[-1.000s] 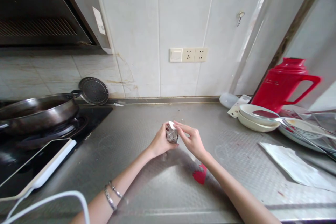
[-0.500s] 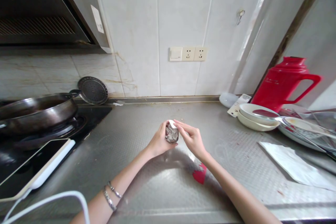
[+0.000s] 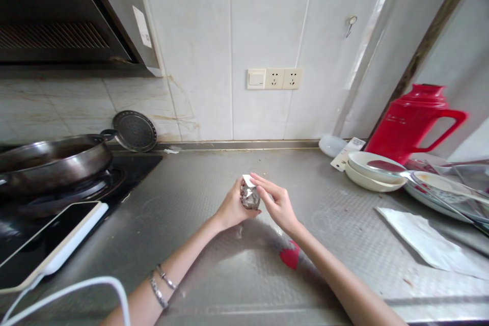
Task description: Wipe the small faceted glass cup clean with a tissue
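Observation:
Above the middle of the steel counter, my left hand (image 3: 232, 207) is wrapped around a small, shiny, see-through glass (image 3: 250, 198) with dark reflections. My right hand (image 3: 280, 205) has its fingers pressed together over a small folded white tissue (image 3: 248, 181). That tissue lies against the upper part of the glass, under my right fingertips. Part of the glass is covered by my fingers, so its full shape cannot be made out.
A steel pan (image 3: 57, 163) sits on the black stove at left, near a phone (image 3: 46, 239) with a white cable. At right stand a red thermos (image 3: 410, 122), stacked bowls (image 3: 374, 170) and a white paper sheet (image 3: 424, 237). The steel counter (image 3: 191, 178) lies between.
The white tissue has shifted slightly left and more of it shows on the glass. My right fingers have slid a little left along it. My left hand stays nearly still.

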Demonstrator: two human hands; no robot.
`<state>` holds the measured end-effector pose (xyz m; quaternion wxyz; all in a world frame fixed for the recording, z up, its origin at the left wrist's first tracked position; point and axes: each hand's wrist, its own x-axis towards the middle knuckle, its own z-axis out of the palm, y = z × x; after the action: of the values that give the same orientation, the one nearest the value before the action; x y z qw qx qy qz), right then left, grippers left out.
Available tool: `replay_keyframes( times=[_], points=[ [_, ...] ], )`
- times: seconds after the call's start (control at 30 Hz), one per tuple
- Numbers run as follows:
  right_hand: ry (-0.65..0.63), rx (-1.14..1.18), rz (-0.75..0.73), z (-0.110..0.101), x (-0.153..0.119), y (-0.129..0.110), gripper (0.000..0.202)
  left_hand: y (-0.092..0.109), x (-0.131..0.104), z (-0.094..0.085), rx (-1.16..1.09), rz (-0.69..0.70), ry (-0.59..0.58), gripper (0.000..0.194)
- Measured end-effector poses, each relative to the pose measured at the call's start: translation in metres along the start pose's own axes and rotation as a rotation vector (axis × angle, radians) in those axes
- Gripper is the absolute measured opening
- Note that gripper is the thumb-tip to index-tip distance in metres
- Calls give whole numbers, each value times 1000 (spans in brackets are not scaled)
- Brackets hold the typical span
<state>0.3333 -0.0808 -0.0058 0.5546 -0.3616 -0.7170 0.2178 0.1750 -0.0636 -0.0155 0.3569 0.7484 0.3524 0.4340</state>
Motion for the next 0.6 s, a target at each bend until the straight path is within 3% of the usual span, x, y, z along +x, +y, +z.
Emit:
replay_keyframes(
  times=[0.17,0.33,0.6],
  points=[
    [41,28,11,-2,-1,-1,28,-8,2,2,-81,-55,64,80],
    [-108,-86,-166,-1,-4,-3,31,-19,4,2,-143,-39,62,78],
    [-7,-84,-56,-1,0,7,32,-5,2,0,30,-67,60,77]
  ],
)
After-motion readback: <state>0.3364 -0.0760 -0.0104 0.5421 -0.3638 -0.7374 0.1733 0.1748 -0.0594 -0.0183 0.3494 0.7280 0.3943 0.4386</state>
